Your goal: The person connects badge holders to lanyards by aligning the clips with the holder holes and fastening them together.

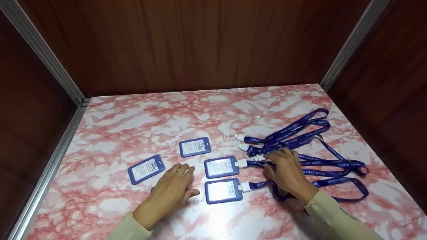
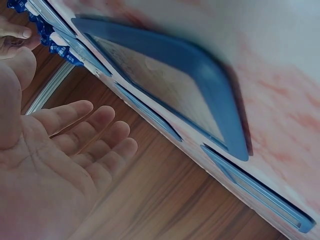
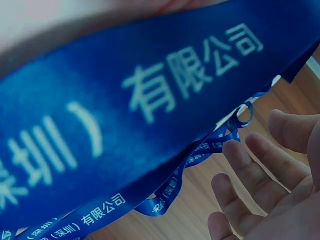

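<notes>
Blue plastic card holders are, as I judge it, being clipped to straps: two look joined, others wait. The next move, I reckon, calls for my left hand (image 1: 170,190) to steady a loose holder, slot outward, and my right hand (image 1: 287,168) to bring a free clip to it – the limp ribbon could easily tangle.

Across the marbled table (image 1: 126,126), the leftmost holder (image 1: 146,169) lies flat and slanted, white card showing, slot to the right. Beside it, my left hand has its fingers loosely extended, holding nothing. Near that palm the left wrist view shows another holder (image 2: 210,82); from the head camera it is nearly all hidden, so I cannot tell how it lies under the hand. Farther back, the upper holder (image 1: 195,147) sits unattached. Then come the joined pair, the middle holder (image 1: 222,167) and the lower holder (image 1: 223,191) – both flat, glare whitening their windows, white clips at their right ends.

On the right, the lettered straps (image 1: 297,142) spread in loops, with the free clip (image 1: 243,146) pointing left. Over them, my right hand's fingers are softly bent and apart; I see nothing pinched, and cannot tell whether they touch ribbon.
</notes>
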Motion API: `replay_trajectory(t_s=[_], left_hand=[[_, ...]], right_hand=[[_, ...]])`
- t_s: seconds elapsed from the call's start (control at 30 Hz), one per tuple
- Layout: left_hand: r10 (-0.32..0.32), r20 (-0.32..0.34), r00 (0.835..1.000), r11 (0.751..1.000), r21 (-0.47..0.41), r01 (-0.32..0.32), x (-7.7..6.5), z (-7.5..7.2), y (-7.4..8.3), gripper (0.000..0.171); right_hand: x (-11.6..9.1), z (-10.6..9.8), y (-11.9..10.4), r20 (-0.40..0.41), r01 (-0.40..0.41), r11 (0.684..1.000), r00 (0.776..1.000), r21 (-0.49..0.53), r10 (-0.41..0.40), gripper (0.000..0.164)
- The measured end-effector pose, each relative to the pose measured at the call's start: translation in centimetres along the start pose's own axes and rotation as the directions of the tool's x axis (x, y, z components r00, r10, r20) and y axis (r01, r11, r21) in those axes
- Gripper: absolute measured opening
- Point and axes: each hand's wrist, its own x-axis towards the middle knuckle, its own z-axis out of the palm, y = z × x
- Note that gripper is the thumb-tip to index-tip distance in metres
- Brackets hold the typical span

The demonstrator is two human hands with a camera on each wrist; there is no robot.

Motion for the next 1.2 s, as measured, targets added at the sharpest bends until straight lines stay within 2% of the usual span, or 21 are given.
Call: replay_trajectory(t_s=[0.13, 0.33, 0.6, 0.87, 1.03, 1.2], left_hand=[[-0.017, 0.023, 1.0, 1.0, -0.008, 0.017, 0.0, 0.0, 0.0, 0.071], [-0.007, 0.028, 1.0, 1.0, -0.007, 0.007, -0.2, 0.1, -0.2, 0.071], [-0.021, 0.05, 0.999, 0.999, -0.034, 0.023, -0.3, 0.2, -0.2, 0.071], [-0.037, 0.075, 0.997, 0.998, -0.043, 0.04, -0.3, 0.2, -0.3, 0.072], [-0.04, 0.079, 0.996, 0.998, -0.047, 0.044, -0.3, 0.2, -0.4, 0.072], [-0.037, 0.071, 0.997, 0.998, -0.046, 0.04, -0.3, 0.2, -0.4, 0.072]], right_hand=[[0.4, 0.3, 0.3, -0.018, 0.014, 1.0, 1.0, -0.027, -0.014, 0.024], [1.2, 0.8, 0.6, -0.046, 0.037, 0.998, 0.998, -0.055, -0.04, 0.019], [2.0, 1.1, 0.7, -0.02, 0.034, 0.998, 0.999, -0.06, -0.035, 0.011], [2.3, 1.5, 0.9, 0.038, 0.039, 0.996, 0.999, -0.075, -0.036, 0.019], [2.5, 1.8, 1.0, 0.046, 0.038, 0.996, 0.998, -0.08, -0.035, 0.022], [2.6, 2.1, 1.0, 0.053, 0.04, 0.995, 0.998, -0.087, -0.035, 0.014]])
